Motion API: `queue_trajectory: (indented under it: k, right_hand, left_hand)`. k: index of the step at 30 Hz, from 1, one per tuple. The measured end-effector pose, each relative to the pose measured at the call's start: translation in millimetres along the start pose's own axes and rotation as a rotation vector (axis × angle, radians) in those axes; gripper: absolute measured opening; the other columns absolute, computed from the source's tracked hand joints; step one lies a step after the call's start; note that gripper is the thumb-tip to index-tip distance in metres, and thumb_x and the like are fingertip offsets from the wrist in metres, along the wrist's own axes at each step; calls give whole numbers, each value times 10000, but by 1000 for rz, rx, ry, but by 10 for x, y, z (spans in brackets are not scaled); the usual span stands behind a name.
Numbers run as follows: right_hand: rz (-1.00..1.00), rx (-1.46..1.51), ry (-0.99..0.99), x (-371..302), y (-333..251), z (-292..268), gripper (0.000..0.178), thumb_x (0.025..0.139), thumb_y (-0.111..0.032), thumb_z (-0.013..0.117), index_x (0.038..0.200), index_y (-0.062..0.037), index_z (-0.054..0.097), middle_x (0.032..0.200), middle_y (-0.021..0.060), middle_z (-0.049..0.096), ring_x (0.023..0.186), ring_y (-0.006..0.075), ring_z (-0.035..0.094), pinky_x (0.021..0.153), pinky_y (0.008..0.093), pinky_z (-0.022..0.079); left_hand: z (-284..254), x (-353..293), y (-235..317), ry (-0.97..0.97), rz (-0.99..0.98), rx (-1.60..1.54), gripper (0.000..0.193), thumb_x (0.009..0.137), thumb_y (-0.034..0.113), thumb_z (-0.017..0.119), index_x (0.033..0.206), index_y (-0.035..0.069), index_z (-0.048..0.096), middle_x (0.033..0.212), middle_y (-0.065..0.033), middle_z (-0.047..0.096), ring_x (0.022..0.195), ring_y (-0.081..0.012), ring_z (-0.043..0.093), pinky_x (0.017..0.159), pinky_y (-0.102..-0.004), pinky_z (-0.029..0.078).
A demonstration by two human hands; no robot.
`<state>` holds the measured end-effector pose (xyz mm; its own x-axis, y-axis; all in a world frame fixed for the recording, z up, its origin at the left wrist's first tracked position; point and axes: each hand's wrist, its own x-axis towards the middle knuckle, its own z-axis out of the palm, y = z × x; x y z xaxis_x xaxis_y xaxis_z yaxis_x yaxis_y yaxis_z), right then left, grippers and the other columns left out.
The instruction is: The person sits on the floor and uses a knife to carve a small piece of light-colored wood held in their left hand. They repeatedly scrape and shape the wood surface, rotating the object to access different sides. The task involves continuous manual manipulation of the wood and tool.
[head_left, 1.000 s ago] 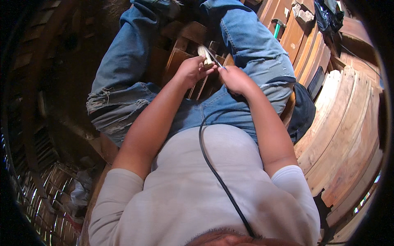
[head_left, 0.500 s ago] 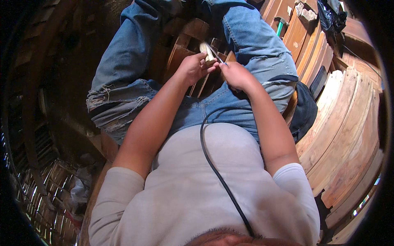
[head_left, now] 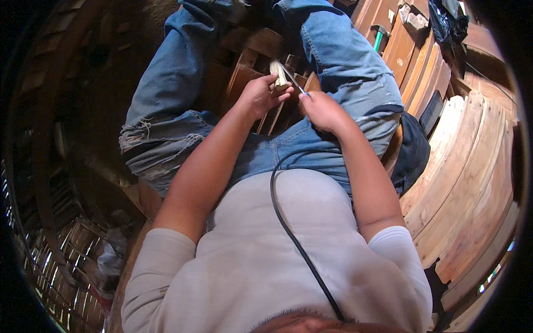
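Observation:
Between my knees, my left hand [head_left: 261, 97] grips a small pale piece of wood [head_left: 281, 77], its thumb on the near side and fingers curled beneath. My right hand [head_left: 323, 110] is closed round the handle of a knife [head_left: 294, 79]. The knife's thin metal blade points up and to the left, lying along the right side of the wood. A bit of blue shows at the handle; the rest of it is hidden in my fist.
Dark wooden slats [head_left: 244, 72] lie below my hands. To the right are stacked wooden boards [head_left: 455, 177], a hammer with a green handle [head_left: 378, 40], a black plastic bag [head_left: 448, 22] and a dark cloth [head_left: 412, 152]. A black cable [head_left: 297, 238] runs down over my shirt.
Both hands keep their grips. My right hand has shifted slightly down and right, and more of the knife shows. The wood has moved only a little.

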<state>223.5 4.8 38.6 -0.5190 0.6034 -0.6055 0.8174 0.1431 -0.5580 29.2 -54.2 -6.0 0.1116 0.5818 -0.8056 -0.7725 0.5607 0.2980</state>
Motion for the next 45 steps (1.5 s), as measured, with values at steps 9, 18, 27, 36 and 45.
queue_trajectory:
  k: [9,18,27,36,45]
  right_hand:
    - [36,36,-25,152,38,40,494,1071,-386,406,992,32,657,696,148,652,652,265,661,649,444,504]
    - [47,86,-48,113,-130,-50,486,1064,-347,412,990,61,663,773,220,678,735,353,680,718,470,513]
    - [93,82,-66,179,-192,-52,484,1066,-355,421,1004,56,669,820,235,693,791,380,692,755,484,513]
    - [19,23,-48,138,-181,-72,507,1057,-361,404,1067,73,667,1045,324,684,1010,467,664,876,505,508]
    - [123,-103,-1,-118,-309,-74,472,1051,-332,429,992,49,700,1055,315,688,1023,486,656,913,539,512]
  left_hand:
    - [51,-16,-3,-4,-17,71,361,1096,274,411,1286,3,555,1151,-148,707,1019,-246,718,869,-378,580]
    - [-25,65,-26,-52,-19,53,354,1095,283,415,1272,17,566,1110,-119,720,975,-220,719,798,-340,573]
    - [-60,114,-52,-66,-19,39,349,1095,281,420,1281,23,563,1124,-131,709,976,-227,710,801,-346,573]
    - [23,86,-63,-12,0,-9,328,1083,255,465,1233,-19,563,1090,-159,723,980,-239,725,844,-361,609]
    - [67,69,-122,29,36,107,318,1055,229,509,1218,-40,558,1071,-164,691,963,-252,713,815,-380,612]
